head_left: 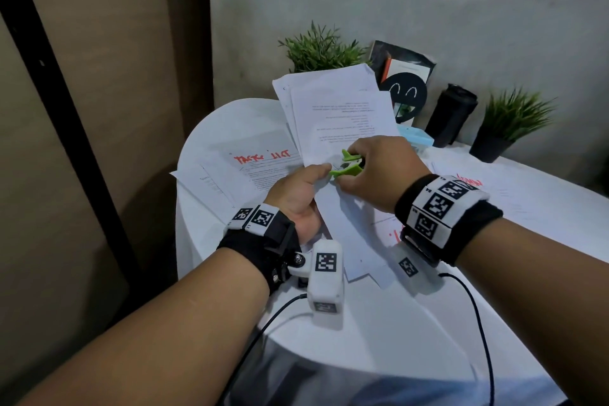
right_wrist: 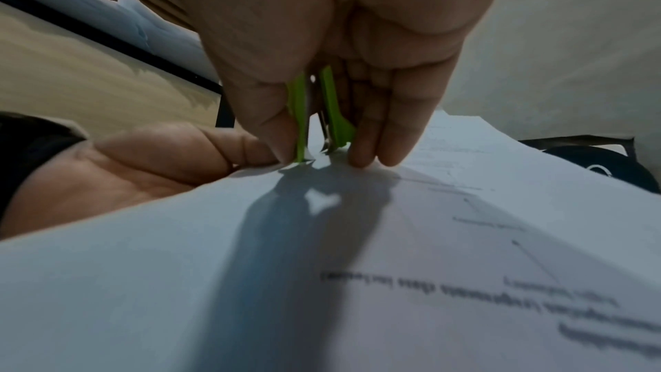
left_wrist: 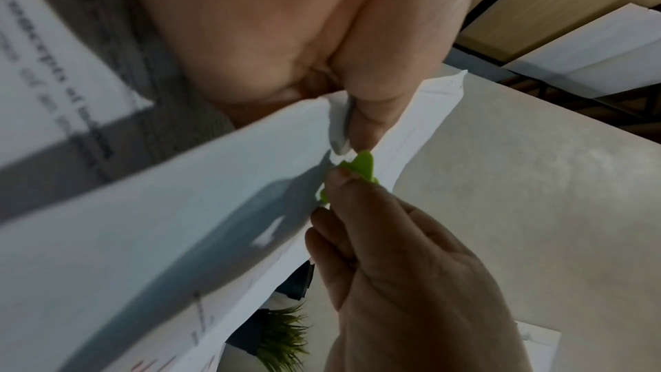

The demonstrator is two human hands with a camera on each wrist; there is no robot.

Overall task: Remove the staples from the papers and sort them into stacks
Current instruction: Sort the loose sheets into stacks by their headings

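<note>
- Basically a round table under a white cloth, jammed into a corner between a wood-look panel and a grey wall.
- Left hand pinching the near corner of a stapled bundle, thumb on top, fingers underneath; bundle lifted off the cloth and fanned toward the far edge.
- Right hand squeezing a green staple remover, thumb on one wing, fingers on the other, metal teeth right down at that pinched corner, just beside the left thumb.
- Can't make out the staple itself, too small and shadowed under the remover.
- Loose sheets with red scribble flat near the left edge, partly tucked under the held bundle.
- More papers with red marks toward the right edge, mostly blocked by the right wrist band.
- Along the far edge by the wall: a potted plant peeking over the bundle, a black smiley-face holder with cards stuck in it, a dark tumbler, a second potted plant.
- Light blue box just behind the right hand, half hidden.
- Wrist camera cables trailing over the near edge.
</note>
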